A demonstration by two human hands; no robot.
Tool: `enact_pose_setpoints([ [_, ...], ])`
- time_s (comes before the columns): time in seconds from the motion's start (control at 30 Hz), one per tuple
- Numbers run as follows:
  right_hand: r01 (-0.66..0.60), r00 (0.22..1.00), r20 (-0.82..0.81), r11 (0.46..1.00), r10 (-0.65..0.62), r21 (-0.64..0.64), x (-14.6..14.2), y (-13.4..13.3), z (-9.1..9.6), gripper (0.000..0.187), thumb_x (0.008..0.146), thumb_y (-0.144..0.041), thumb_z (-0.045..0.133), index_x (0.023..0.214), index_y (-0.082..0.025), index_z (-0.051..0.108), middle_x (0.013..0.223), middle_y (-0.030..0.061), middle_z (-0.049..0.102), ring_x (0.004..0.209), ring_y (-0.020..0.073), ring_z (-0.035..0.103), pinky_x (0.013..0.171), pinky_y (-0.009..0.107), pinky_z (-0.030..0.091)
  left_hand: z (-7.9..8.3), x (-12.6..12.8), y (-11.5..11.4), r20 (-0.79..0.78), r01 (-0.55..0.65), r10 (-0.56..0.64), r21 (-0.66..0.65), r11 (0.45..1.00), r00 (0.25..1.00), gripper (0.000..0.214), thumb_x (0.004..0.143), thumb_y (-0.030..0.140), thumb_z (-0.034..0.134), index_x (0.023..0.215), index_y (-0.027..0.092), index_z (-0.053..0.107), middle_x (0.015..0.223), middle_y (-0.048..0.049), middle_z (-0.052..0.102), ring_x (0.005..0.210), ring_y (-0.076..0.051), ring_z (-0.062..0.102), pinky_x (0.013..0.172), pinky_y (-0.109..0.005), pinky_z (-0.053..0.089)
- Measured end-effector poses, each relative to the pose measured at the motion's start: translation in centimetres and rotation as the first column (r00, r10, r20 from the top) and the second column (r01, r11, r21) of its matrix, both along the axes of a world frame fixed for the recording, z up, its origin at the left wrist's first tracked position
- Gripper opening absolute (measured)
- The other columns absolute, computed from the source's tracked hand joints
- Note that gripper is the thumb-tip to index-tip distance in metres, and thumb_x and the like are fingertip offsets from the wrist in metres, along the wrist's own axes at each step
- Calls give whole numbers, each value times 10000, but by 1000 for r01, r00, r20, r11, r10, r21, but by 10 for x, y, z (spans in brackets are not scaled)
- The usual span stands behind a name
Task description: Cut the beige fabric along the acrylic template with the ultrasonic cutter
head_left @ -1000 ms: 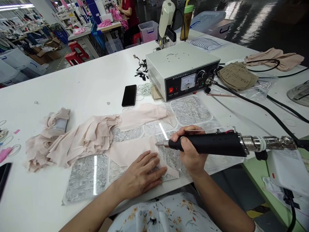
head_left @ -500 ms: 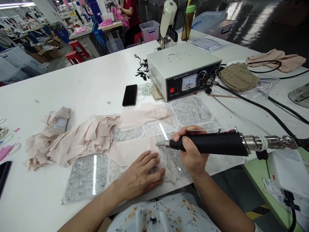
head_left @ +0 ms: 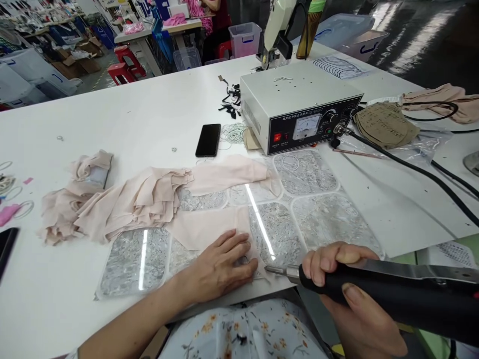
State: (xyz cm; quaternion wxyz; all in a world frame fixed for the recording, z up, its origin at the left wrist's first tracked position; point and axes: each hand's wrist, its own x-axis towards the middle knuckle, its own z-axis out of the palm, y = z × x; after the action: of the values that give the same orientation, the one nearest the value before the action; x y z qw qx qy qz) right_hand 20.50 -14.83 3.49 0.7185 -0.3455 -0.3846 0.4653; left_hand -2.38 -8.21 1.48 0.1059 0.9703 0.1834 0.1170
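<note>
My left hand (head_left: 220,262) lies flat, fingers spread, pressing a pale pink fabric piece (head_left: 204,227) onto a scratched clear cutting plate (head_left: 280,234) at the table's near edge. My right hand (head_left: 348,299) is wrapped around the black handle of an ultrasonic cutting tool (head_left: 389,294). Its metal tip (head_left: 275,269) touches the fabric's near right corner, just right of my left fingers. A black cable (head_left: 411,167) runs from the tool to the grey ultrasonic machine (head_left: 299,107).
A heap of pink fabric pieces (head_left: 123,204) lies left of the plates. A black phone (head_left: 208,140) and white rings (head_left: 234,133) sit near the machine. Brown paper patterns (head_left: 385,124), a plastic bag and more fabric lie at right. Another person works at a far table.
My right hand has drawn the tool toward me and down, its tip going from the fabric's upper right edge to its near corner. The camera tilted slightly. My left hand stayed put.
</note>
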Motion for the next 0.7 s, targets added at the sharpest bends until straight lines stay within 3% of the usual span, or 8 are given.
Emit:
enact_pose_setpoints([
  [0.7, 40, 996, 76, 999, -38, -29, -1, -3, 3, 81, 828, -241, 577, 908, -255, 579, 726, 7, 518, 546, 132, 528, 546, 350, 532, 2, 0, -2, -6, -1, 1, 22, 1000, 1000, 234, 978, 279, 490, 1181, 191, 568, 1125, -88, 588, 1254, -256, 472, 1095, -456, 374],
])
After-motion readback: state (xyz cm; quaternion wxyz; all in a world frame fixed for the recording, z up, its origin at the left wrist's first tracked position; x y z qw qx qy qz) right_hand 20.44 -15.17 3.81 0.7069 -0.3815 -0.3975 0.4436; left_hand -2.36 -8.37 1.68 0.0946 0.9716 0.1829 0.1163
